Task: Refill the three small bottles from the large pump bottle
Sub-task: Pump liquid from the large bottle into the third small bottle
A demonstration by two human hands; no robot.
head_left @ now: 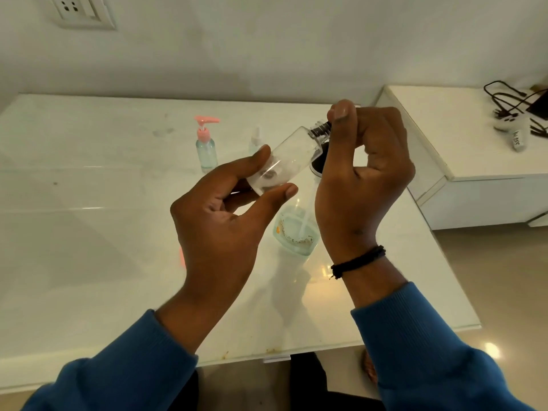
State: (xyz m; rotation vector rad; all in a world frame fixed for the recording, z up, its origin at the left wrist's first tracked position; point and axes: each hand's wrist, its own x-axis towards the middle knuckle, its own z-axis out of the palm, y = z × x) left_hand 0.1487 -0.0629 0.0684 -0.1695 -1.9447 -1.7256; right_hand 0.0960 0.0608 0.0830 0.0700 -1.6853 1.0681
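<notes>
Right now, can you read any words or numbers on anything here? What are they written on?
White tag on the side cabinet: dark handwriting, too blurred to read.
Large bottle on the table: an orange mark and dark print, too small to read.
Small bottle held by both hands: dark marks near its base, not readable.
Pink pump bottle: no text visible.
Wall socket: no text visible.

A wall socket (pixel 81 10), black cables (pixel 510 99) on a side cabinet (pixel 474 161).

White wall (pixel 296 40) with a socket (pixel 81 10), glossy white table (pixel 89 232), perhaps beige floor (pixel 504 277)
</notes>
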